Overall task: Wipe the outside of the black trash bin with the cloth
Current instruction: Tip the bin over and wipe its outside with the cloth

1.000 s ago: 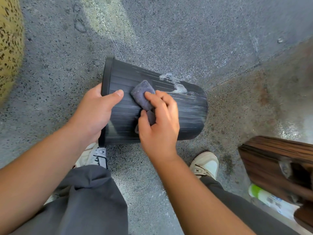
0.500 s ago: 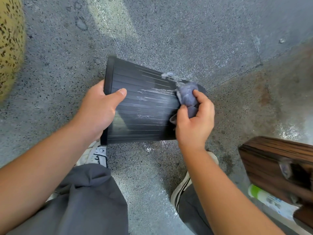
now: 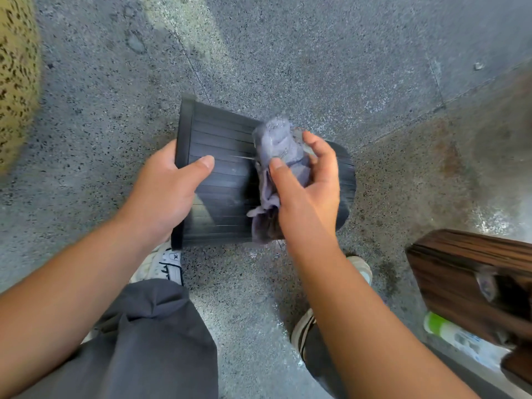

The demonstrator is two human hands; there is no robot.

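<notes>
The black ribbed trash bin (image 3: pixel 224 182) lies tipped on its side above the floor, rim to the left, base to the right. My left hand (image 3: pixel 164 191) grips the rim end, thumb laid across the ribbed wall. A crumpled purple-grey cloth (image 3: pixel 277 156) sits against the middle of the bin's wall. My right hand (image 3: pixel 308 188) holds the cloth between thumb and fingers, palm turned partly toward me, and hides part of the bin's base end.
Speckled grey stone floor (image 3: pixel 316 59) lies all around. A dark wooden piece of furniture (image 3: pixel 466 277) stands at the right, with a green-capped white bottle (image 3: pixel 449 332) lying under it. A yellow spotted object (image 3: pixel 17 82) is at the left edge. My shoes and grey trousers are below.
My right hand swept the cloth from the bin's middle to its base end, then came back toward the middle, turning palm-up. The white smear on the bin wall is gone. My left hand stayed.
</notes>
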